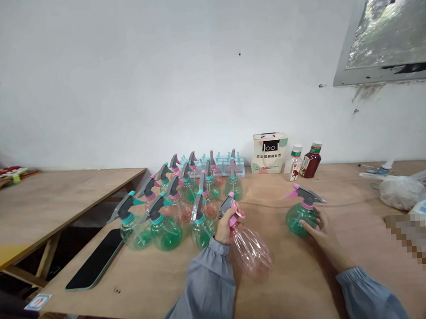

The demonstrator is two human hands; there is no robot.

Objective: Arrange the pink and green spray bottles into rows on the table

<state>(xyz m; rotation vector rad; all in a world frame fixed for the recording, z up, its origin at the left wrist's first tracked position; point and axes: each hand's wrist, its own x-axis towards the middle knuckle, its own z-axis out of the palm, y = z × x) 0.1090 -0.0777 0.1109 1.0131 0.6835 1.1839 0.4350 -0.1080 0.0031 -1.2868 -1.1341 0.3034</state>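
My left hand (225, 223) is wrapped round the neck of a pink spray bottle (252, 253), which tilts with its base toward me on the right. My right hand (318, 226) grips the side of a green spray bottle (297, 219) with a pink collar and grey trigger head; it is upright, and whether it touches the table I cannot tell. Left of my hands, several more spray bottles stand in rows, among them a green one (167, 233) with a teal collar and, behind it, a pink one (180, 208).
A black phone (95, 261) lies at the table's left. Against the wall stand a paper bag (269, 154), a white-capped bottle (295, 163) and a dark red bottle (311, 161). A clear plastic bag (402, 193) lies far right. A second table (58, 201) adjoins at left.
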